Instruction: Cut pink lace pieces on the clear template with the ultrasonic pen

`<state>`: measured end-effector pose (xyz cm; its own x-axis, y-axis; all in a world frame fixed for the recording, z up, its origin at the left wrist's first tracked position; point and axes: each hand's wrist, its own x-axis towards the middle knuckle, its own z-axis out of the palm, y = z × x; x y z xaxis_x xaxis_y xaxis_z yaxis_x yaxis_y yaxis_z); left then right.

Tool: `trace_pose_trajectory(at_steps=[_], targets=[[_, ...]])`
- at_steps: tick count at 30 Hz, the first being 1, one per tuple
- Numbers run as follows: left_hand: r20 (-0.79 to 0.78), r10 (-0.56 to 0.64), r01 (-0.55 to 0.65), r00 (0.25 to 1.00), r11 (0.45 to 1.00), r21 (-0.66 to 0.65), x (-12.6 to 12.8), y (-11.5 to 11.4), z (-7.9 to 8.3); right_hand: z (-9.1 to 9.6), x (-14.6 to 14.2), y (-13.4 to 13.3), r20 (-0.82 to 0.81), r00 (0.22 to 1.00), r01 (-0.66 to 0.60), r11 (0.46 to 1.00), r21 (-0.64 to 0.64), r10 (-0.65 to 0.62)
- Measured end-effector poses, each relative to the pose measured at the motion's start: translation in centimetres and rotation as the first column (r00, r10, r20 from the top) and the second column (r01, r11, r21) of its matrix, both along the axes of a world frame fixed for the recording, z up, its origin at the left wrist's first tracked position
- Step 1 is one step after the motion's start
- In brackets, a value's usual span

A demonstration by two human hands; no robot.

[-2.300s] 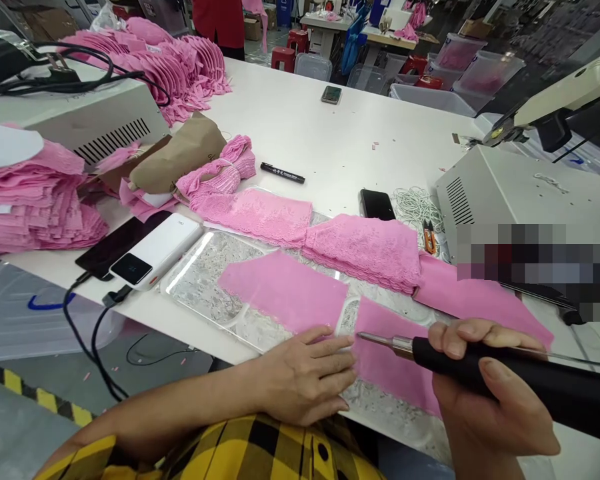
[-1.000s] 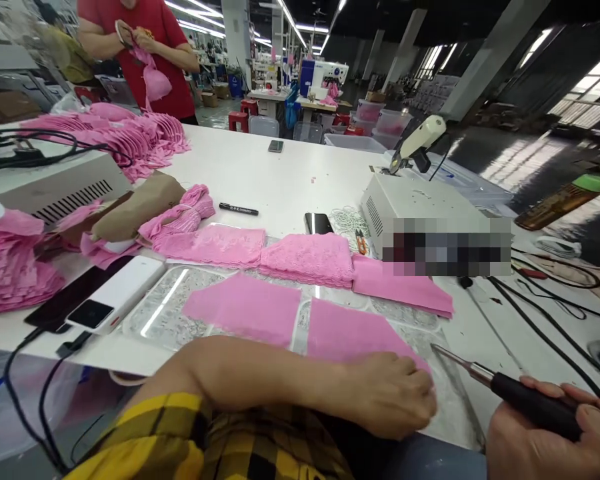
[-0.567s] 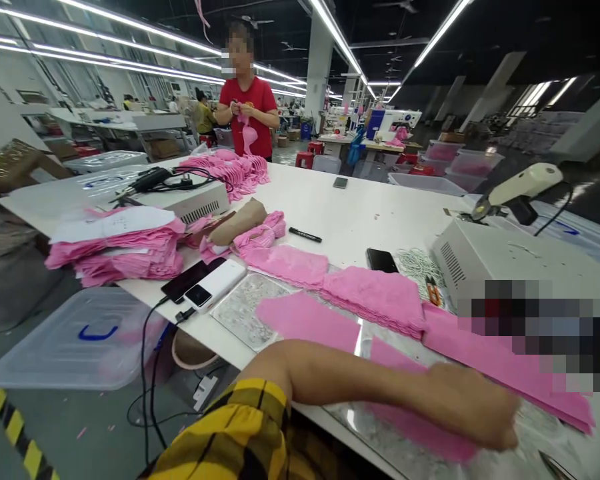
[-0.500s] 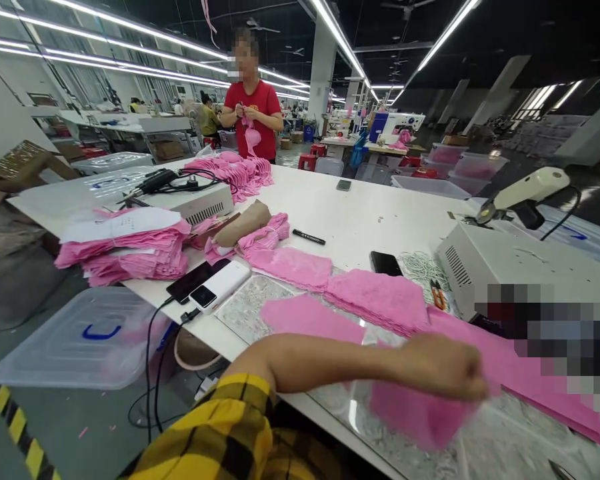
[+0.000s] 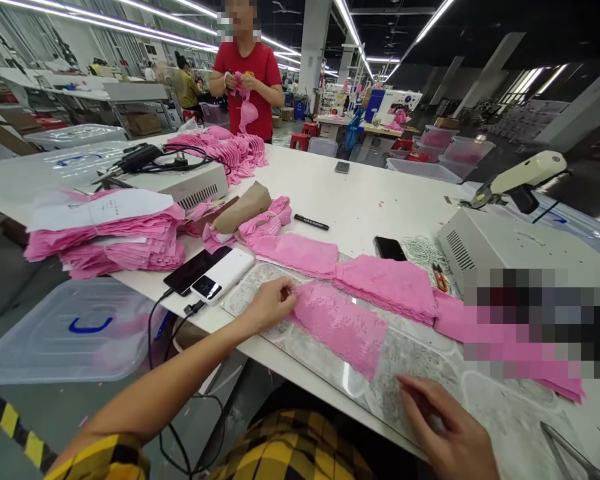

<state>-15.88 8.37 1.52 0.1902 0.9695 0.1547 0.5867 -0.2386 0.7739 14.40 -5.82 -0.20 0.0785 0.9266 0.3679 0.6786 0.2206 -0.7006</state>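
Note:
In the head view a flat pink lace fabric piece (image 5: 343, 327) lies on the marbled, glossy mat (image 5: 420, 360). My left hand (image 5: 275, 303) pinches its left end between thumb and fingertips. Just off the piece's right end, low over the mat, my right hand (image 5: 445, 427) holds nothing, its thumb and fingers apart. Behind the piece runs a row of pink fabric stacks, one in the middle (image 5: 387, 287) and one farther left (image 5: 300, 253). A long pink stack (image 5: 555, 377) stretches to the right, partly covered by a blurred patch.
A white power bank (image 5: 225, 273) and black phone (image 5: 193, 270) lie left, with cables over the table edge. Orange-handled snips (image 5: 439, 277), another phone (image 5: 390, 249) and a grey box (image 5: 520, 247) are at right. A metal tool (image 5: 565, 447) lies front right. A co-worker (image 5: 247, 80) stands across the table.
My left hand has moved from the right side to the left end of the lace piece, which now lies flat. My right hand has come into view. The camera has tilted down slightly.

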Motion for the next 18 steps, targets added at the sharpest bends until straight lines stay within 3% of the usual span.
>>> trace_pose_trajectory(at_steps=[4, 10, 12, 15, 18], targets=[[-0.086, 0.027, -0.018, 0.996, 0.994, 0.11, -0.9, -0.7, -1.2, 0.1, -2.7, 3.3, 0.179, 0.971, -0.187, 0.972, 0.139, 0.161], [-0.187, -0.008, 0.048, 0.982, 0.977, 0.209, -2.3, -1.6, -1.3, -1.0, -3.0, 4.2, 0.398, 0.901, -0.282, 0.931, 0.233, 0.174], [-0.219, -0.087, 0.141, 0.972, 0.96, 0.243, -3.4, -1.6, -1.0, -1.4, -2.9, 4.5, 0.406, 0.896, -0.304, 0.917, 0.258, 0.183], [-0.33, -0.263, 0.361, 0.907, 0.889, 0.283, -5.1, -1.0, -0.9, -1.9, -2.7, 5.1, 0.397, 0.892, -0.344, 0.893, 0.29, 0.214], [-0.396, -0.354, 0.475, 0.847, 0.838, 0.269, -5.9, 0.0, -1.1, -2.2, -2.1, 5.7, 0.375, 0.882, -0.383, 0.899, 0.212, 0.287]])
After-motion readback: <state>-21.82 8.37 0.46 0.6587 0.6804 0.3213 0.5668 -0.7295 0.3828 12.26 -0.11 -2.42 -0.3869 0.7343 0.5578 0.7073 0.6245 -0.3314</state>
